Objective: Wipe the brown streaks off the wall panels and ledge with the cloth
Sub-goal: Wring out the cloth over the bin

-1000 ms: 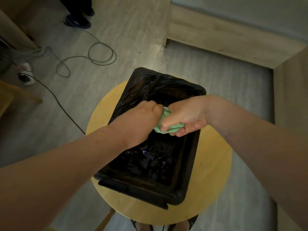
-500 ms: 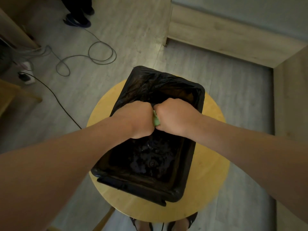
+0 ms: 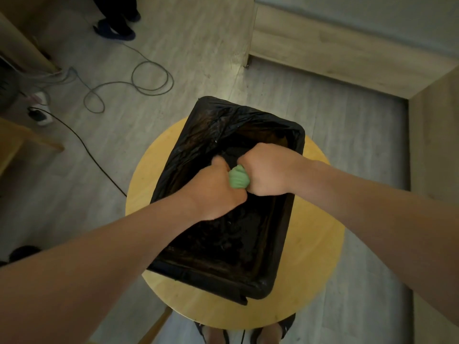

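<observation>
A green cloth [image 3: 238, 179] is bunched and twisted between my two fists above a black plastic-lined tub [image 3: 295, 142]. My left hand [image 3: 218, 187] grips its near end with curled fingers. My right hand [image 3: 267, 170] grips the far end, knuckles up. Only a small wad of the cloth shows between the fists. Dark wet liquid lies in the bottom of the tub. No wall panel streaks are visible from here.
The tub stands on a round yellow stool [image 3: 320, 256]. Cables [image 3: 139, 80] loop over the grey floor at the left, near a plug block [image 3: 41, 112]. Another person's feet [image 3: 115, 31] are at the top. A light wooden bed frame [image 3: 323, 58] runs along the upper right.
The fists closed tight together on the cloth, hiding most of it, then turned against each other. More of the green wad now shows between them.
</observation>
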`<state>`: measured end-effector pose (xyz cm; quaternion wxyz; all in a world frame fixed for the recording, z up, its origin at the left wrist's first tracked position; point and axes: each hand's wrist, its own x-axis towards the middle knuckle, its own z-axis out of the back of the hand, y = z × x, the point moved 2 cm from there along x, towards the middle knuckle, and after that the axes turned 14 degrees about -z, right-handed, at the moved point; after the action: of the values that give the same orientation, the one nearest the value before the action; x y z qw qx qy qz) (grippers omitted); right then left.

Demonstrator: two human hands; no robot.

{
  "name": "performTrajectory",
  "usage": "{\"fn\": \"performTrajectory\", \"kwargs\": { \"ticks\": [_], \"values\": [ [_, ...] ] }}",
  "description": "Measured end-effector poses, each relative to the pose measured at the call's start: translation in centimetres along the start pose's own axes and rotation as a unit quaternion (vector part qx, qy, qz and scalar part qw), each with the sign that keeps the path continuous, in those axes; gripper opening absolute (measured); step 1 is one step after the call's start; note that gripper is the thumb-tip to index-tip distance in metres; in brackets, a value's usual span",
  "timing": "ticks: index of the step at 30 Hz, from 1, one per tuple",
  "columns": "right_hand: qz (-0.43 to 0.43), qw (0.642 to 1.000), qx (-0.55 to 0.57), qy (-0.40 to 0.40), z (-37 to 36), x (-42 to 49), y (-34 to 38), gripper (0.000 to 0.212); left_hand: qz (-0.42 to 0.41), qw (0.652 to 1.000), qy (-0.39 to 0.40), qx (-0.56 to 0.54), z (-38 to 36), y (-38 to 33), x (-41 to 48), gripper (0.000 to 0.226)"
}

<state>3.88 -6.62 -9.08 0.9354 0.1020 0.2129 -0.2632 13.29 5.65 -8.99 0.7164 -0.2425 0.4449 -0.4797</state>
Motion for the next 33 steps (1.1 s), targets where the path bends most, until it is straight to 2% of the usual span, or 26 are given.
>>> {"fn": "performTrajectory", "kwargs": {
  "ticks": [2, 4, 6, 8, 10, 14, 17, 18, 21, 23, 24, 26, 28, 30, 33],
  "values": [
    [-0.03, 0.995, 0.056, 0.072, 0.4, 0.0, -0.2, 0.018, -0.101, 0.989, -0.046, 0.1, 0.3, -0.2, -0.7, 0.049],
    [-0.074, 0.985, 0.1, 0.117, 0.9, 0.2, -0.4, 0.014, -0.202, 0.956, -0.091, 0.194, 0.8, 0.0, -1.3, 0.047],
    [-0.121, 0.958, 0.198, 0.17, 1.4, 0.4, -0.6, 0.014, -0.265, 0.92, -0.121, 0.262, 1.2, 0.6, -1.4, 0.049],
    [-0.159, 0.908, 0.316, 0.224, 2.0, 0.4, -0.6, 0.014, -0.277, 0.922, -0.092, 0.255, 1.4, 0.7, -1.5, 0.069],
    [-0.17, 0.881, 0.352, 0.267, 2.3, 0.3, -0.3, 0.01, -0.263, 0.933, -0.047, 0.242, 1.5, 0.7, -1.5, 0.089],
    [-0.152, 0.864, 0.347, 0.333, 2.7, 0.1, 0.7, 0.016, -0.242, 0.924, -0.043, 0.292, 1.6, 0.8, -0.8, 0.106],
    [-0.143, 0.872, 0.327, 0.335, 3.3, -0.1, 1.0, 0.024, -0.204, 0.908, -0.045, 0.364, 2.2, 0.3, 0.1, 0.099],
    [-0.139, 0.876, 0.324, 0.329, 3.4, -0.1, 1.1, 0.026, -0.185, 0.891, -0.043, 0.413, 2.5, -0.2, 0.3, 0.089],
    [-0.128, 0.89, 0.312, 0.307, 3.1, -0.3, 1.6, 0.031, -0.174, 0.822, -0.047, 0.54, 3.7, -1.8, 0.5, 0.036],
    [-0.116, 0.919, 0.272, 0.262, 2.7, -0.3, 2.0, 0.032, -0.169, 0.811, -0.031, 0.559, 4.4, -2.4, 0.5, 0.017],
    [-0.105, 0.939, 0.238, 0.224, 2.6, -0.3, 2.3, 0.032, -0.166, 0.815, -0.016, 0.556, 4.5, -2.5, 0.6, 0.016],
    [-0.09, 0.974, 0.16, 0.131, 2.4, -0.3, 2.9, 0.029, -0.154, 0.831, 0.007, 0.535, 4.3, -2.4, 0.7, 0.024],
    [-0.074, 0.993, 0.082, 0.034, 2.5, -0.1, 3.2, 0.025, -0.122, 0.874, 0.025, 0.47, 4.1, -2.0, 1.1, 0.023],
    [-0.057, 0.997, 0.017, -0.048, 2.5, 0.2, 3.2, 0.021, -0.069, 0.924, 0.047, 0.373, 4.2, -1.2, 1.9, 0.019],
    [-0.031, 0.992, -0.024, -0.122, 2.6, 0.6, 2.5, 0.011, -0.017, 0.965, 0.086, 0.248, 4.4, -0.7, 2.9, 0.021]
  ]
}}
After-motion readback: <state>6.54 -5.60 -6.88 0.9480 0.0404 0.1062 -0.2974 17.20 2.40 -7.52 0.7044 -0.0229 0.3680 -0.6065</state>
